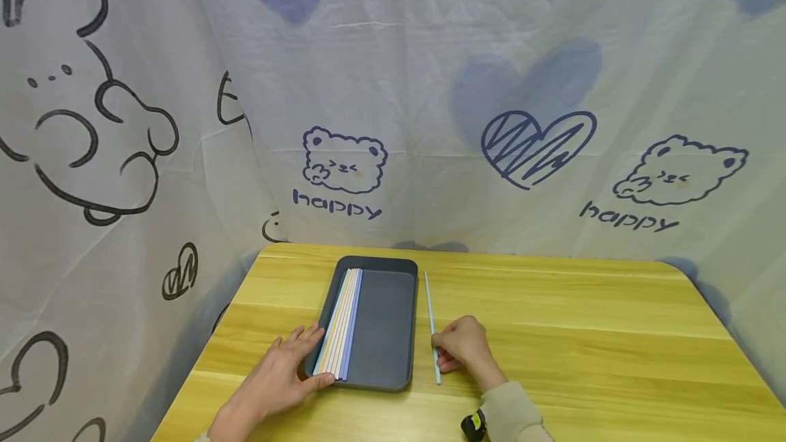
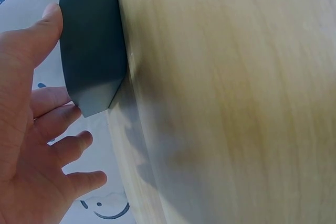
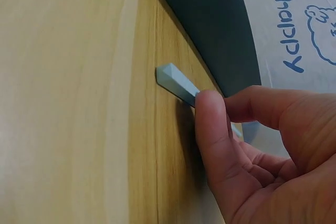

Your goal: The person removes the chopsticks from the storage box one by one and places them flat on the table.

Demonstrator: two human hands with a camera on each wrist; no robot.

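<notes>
A dark grey tray [image 1: 385, 326] lies on the table with several chopsticks [image 1: 341, 326] side by side along its left part, in white, yellow and blue tones. My left hand [image 1: 279, 374] rests at the tray's near left corner, fingers spread along the rim. The left wrist view shows that hand [image 2: 37, 135] touching the tray's wall [image 2: 92, 40]. To the right of the tray, my right hand [image 1: 463, 346] pinches a light blue chopstick [image 1: 430, 302] between thumb and index finger. In the right wrist view, the chopstick's thick end [image 3: 173, 80] pokes out past the thumb, close to the tabletop.
The wooden table [image 1: 583, 340] extends to the right of both hands. A printed cloth [image 1: 424, 101] hangs behind it and on the left side. A black device [image 1: 473, 425] sits by the right sleeve [image 1: 510, 408].
</notes>
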